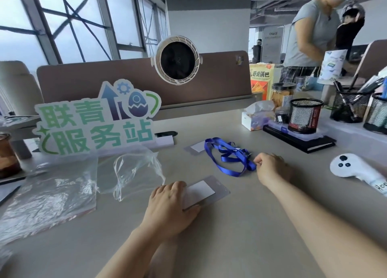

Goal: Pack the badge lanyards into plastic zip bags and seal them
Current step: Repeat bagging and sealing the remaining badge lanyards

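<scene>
Lanyard [230, 159] lies tangled on tabletop [230, 246]; right hand [270, 169] pinches its near loop, left hand [169, 202] grips badge holder [202, 192]. Advise coiling strap tight before feeding it into open zip bag [134, 173] nearby.

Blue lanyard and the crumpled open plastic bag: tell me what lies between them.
Only bare desk top, in the head view; a far badge holder lies just behind that stretch.
</scene>
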Motion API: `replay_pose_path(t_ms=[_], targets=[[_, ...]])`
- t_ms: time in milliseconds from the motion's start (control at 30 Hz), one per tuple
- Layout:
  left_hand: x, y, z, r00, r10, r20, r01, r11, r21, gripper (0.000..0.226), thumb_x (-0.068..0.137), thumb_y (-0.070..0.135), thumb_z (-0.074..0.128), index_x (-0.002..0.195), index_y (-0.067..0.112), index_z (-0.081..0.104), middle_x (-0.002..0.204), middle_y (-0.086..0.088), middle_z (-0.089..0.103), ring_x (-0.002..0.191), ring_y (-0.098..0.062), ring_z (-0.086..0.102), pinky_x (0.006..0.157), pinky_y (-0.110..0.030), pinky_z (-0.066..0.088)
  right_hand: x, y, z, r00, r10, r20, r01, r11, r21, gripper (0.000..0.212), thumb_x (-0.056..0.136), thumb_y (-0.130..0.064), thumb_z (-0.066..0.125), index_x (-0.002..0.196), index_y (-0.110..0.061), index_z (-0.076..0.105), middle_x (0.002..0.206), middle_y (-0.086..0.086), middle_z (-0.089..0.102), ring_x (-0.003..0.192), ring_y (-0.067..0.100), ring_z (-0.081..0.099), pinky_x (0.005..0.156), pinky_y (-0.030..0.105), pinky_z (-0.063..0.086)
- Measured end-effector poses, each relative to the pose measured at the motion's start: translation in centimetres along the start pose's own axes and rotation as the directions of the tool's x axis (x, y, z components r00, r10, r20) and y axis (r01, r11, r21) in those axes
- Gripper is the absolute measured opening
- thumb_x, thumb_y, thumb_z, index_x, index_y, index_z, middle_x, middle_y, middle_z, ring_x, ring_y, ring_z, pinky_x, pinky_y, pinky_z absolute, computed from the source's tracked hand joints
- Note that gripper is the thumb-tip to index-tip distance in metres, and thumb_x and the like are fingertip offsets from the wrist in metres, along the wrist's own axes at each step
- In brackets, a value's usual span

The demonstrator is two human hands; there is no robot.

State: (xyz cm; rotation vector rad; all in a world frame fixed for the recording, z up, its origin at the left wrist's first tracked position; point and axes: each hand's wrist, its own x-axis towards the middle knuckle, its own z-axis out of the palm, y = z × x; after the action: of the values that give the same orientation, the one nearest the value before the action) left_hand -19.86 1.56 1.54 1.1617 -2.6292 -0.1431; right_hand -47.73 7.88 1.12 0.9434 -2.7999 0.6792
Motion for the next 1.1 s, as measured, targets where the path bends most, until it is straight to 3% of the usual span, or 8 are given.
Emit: replay_pose_path(t_ms=[133, 233, 333, 467, 600, 767, 967, 1100], targets=[[-0.2, 0.1, -0.4, 0.994, -0.099, 0.034, 0.101, 0.994, -0.047, 0.074, 0.072, 0.070, 0.056, 0.132, 0.030, 0.038, 0.133, 0.009, 0.044, 0.126, -0.017, 0.038, 0.104, -0.028, 0.025, -0.3, 0.1, 0.0, 0.996, 0.007, -0.085, -0.001, 0.998, 0.065, 0.011, 0.090, -0.022, 0.053, 0.089, -0.029, 0.062, 0.108, -0.001, 0.061, 0.102, 0.023, 0.053, 0.078, 0.030, 0.036], [-0.4, 0.1, -0.6, 0.988, -0.155, 0.024, 0.156, 0.981, -0.112, 0.082, 0.067, 0.069, 0.063, 0.134, 0.029, 0.036, 0.133, 0.006, 0.041, 0.126, -0.019, 0.038, 0.105, -0.030, 0.027, -0.6, 0.2, -0.1, 0.995, 0.016, -0.098, -0.005, 0.994, 0.113, 0.024, 0.088, -0.035, 0.059, 0.110, -0.029, 0.058, 0.119, 0.002, 0.058, 0.111, 0.024, 0.050, 0.088, 0.034, 0.038], [-0.9, 0.0, -0.7, 0.988, -0.153, 0.007, 0.152, 0.967, -0.206, 0.091, 0.064, 0.063, 0.070, 0.137, 0.026, 0.033, 0.132, 0.003, 0.037, 0.125, -0.020, 0.037, 0.104, -0.029, 0.032, -0.7, 0.4, -0.1, 1.000, 0.029, -0.004, -0.029, 0.999, 0.020, 0.034, 0.091, -0.036, 0.054, 0.125, -0.032, 0.053, 0.130, 0.004, 0.050, 0.120, 0.026, 0.043, 0.095, 0.035, 0.035], [-1.1, -0.2, -0.5, 0.992, -0.127, -0.023, 0.115, 0.952, -0.284, 0.097, 0.063, 0.055, 0.077, 0.142, 0.022, 0.032, 0.131, 0.002, 0.035, 0.126, -0.019, 0.035, 0.105, -0.025, 0.030, -0.6, -0.1, 0.1, 1.000, -0.017, -0.006, 0.017, 1.000, -0.008, 0.019, 0.090, -0.022, 0.051, 0.099, -0.032, 0.064, 0.115, 0.001, 0.061, 0.107, 0.025, 0.052, 0.082, 0.030, 0.039], [-1.0, -0.3, -0.5, 0.985, -0.128, -0.119, 0.065, 0.901, -0.429, 0.073, 0.072, 0.030, 0.079, 0.136, 0.020, 0.043, 0.122, 0.002, 0.040, 0.109, -0.013, 0.046, 0.085, -0.012, 0.028, -1.2, -0.6, -0.6, 0.992, -0.082, -0.094, 0.101, 0.970, 0.221, 0.018, 0.092, -0.032, 0.055, 0.083, -0.019, 0.062, 0.091, 0.006, 0.068, 0.083, 0.027, 0.057, 0.065, 0.029, 0.039], [-0.3, -0.2, -1.5, 0.933, -0.214, -0.290, 0.016, 0.828, -0.561, 0.028, 0.086, 0.014, 0.064, 0.113, 0.021, 0.060, 0.108, 0.004, 0.060, 0.073, -0.003, 0.055, 0.071, -0.018, 0.035, -1.1, -1.9, -4.0, 0.989, -0.112, -0.097, 0.147, 0.810, 0.567, 0.003, 0.086, -0.018, 0.064, 0.085, -0.017, 0.066, 0.088, -0.001, 0.068, 0.082, 0.016, 0.059, 0.071, 0.024, 0.040], [0.8, -0.2, -4.2, 0.886, -0.283, -0.366, -0.031, 0.754, -0.657, 0.012, 0.089, 0.018, 0.061, 0.100, 0.022, 0.061, 0.089, 0.011, 0.061, 0.079, -0.012, 0.057, 0.068, -0.023, 0.039, -2.3, -5.9, -10.1, 0.930, -0.259, -0.259, 0.359, 0.501, 0.787, 0.006, 0.085, -0.019, 0.066, 0.084, -0.025, 0.063, 0.086, -0.008, 0.066, 0.082, 0.008, 0.061, 0.073, 0.020, 0.047], [1.0, -0.2, -3.9, 0.842, -0.373, -0.390, -0.015, 0.706, -0.709, 0.012, 0.087, 0.014, 0.060, 0.093, 0.024, 0.058, 0.087, 0.009, 0.063, 0.082, -0.017, 0.057, 0.069, -0.025, 0.039, -5.1, -6.4, -7.8, 0.911, -0.410, -0.047, 0.255, 0.470, 0.845, 0.005, 0.080, -0.014, 0.072, 0.081, -0.016, 0.068, 0.084, 0.003, 0.071, 0.076, 0.012, 0.063, 0.076, 0.030, 0.051]])
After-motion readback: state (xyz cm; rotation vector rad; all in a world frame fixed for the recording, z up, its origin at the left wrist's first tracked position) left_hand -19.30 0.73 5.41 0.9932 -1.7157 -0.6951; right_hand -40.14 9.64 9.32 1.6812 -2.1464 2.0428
